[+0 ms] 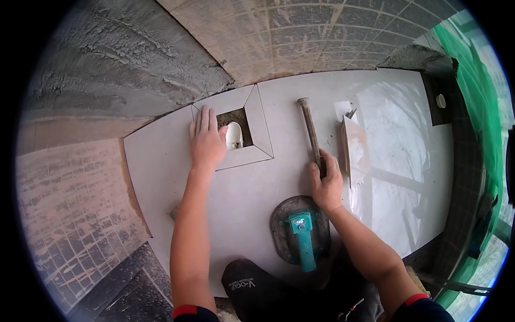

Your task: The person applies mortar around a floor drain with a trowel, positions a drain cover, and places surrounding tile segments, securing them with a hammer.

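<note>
My left hand (208,140) lies with fingers stretched along the left strip of a mitred grey tile frame (261,126). Its thumb reaches the edge of the square opening. Inside that opening sit rough mortar and a white drain pipe end (234,135). My right hand (328,185) is closed round the near end of a worn brown handle (310,126) with a flared far end; its gripped end is mostly hidden by my fingers. Just nearer than that hand rests a teal-handled tile vibrator (304,241) with a round black pad.
Large pale grey floor tiles (241,198) spread beneath my hands. A stack of thin tile strips (352,145) lies right of the handle. Grey plaster wall (123,59) and a scored tiled wall (332,35) bound the far side. Green netting (469,75) hangs right, near a pipe (440,101).
</note>
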Demonstrator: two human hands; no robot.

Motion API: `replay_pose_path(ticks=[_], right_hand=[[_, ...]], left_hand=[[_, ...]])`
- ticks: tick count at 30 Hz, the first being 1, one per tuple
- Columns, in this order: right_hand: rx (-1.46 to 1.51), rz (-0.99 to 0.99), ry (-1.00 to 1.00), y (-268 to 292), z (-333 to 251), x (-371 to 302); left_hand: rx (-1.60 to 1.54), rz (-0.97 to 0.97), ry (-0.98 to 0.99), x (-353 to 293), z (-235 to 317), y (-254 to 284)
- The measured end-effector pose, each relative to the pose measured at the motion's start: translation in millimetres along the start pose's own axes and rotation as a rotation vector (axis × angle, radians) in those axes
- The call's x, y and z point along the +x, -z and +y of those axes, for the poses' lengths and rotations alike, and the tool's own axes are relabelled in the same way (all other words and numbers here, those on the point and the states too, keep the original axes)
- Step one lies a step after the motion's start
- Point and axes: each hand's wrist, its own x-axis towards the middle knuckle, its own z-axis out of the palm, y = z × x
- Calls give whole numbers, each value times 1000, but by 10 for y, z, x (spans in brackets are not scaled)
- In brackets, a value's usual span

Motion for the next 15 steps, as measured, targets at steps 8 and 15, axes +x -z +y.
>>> replay_pose_path(ticks=[8, 15], right_hand=[[-246, -113, -109, 153, -84, 68], [-424, -86, 92, 61, -148, 18]], left_hand=[[-469, 364, 413, -1127, 319, 51], [-757, 364, 381, -2516, 759, 509]])
